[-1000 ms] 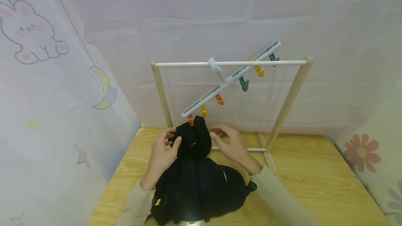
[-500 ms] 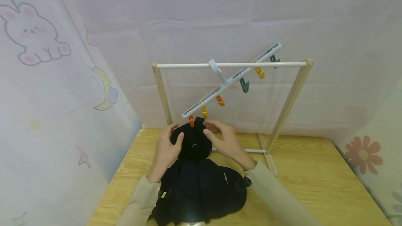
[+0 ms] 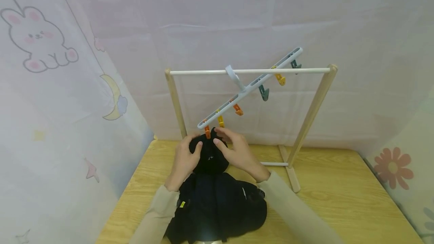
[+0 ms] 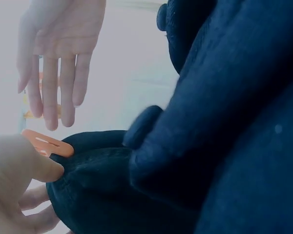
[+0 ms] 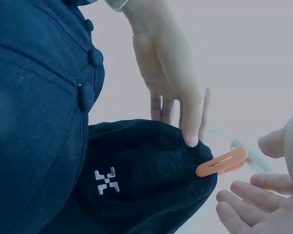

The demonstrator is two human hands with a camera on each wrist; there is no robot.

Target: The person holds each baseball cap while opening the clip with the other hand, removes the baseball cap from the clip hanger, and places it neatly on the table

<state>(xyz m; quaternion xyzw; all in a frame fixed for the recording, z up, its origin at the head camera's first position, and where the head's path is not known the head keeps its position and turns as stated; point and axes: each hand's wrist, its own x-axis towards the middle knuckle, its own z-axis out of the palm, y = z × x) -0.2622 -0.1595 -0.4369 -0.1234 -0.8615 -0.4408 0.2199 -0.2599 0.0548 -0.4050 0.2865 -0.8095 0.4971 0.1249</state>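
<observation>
A black cap [image 3: 211, 157] with a small white emblem [image 5: 107, 181] hangs by its upper edge from an orange clip [image 3: 208, 132] at the near end of a white hanger [image 3: 250, 86]. My left hand [image 3: 185, 159] holds the cap's left edge, thumb in front and fingers behind, close to the clip in the left wrist view. My right hand [image 3: 240, 154] hovers at the right of the cap, fingers extended and slightly bent beside the clip, with nothing in them. Below, more dark caps [image 3: 220, 206] lie in a row on the table.
The hanger hooks over the white bar [image 3: 291, 70] of a wooden rack [image 3: 310, 116]. Several clips, such as a yellow clip [image 3: 280, 80] and a green clip [image 3: 263, 93], hang along it. The wooden table [image 3: 342, 191] meets a printed curtain [image 3: 81, 131].
Both hands have moved inward around the hanging cap. My left hand has come onto its left edge, and my right hand has shifted left toward the clip.
</observation>
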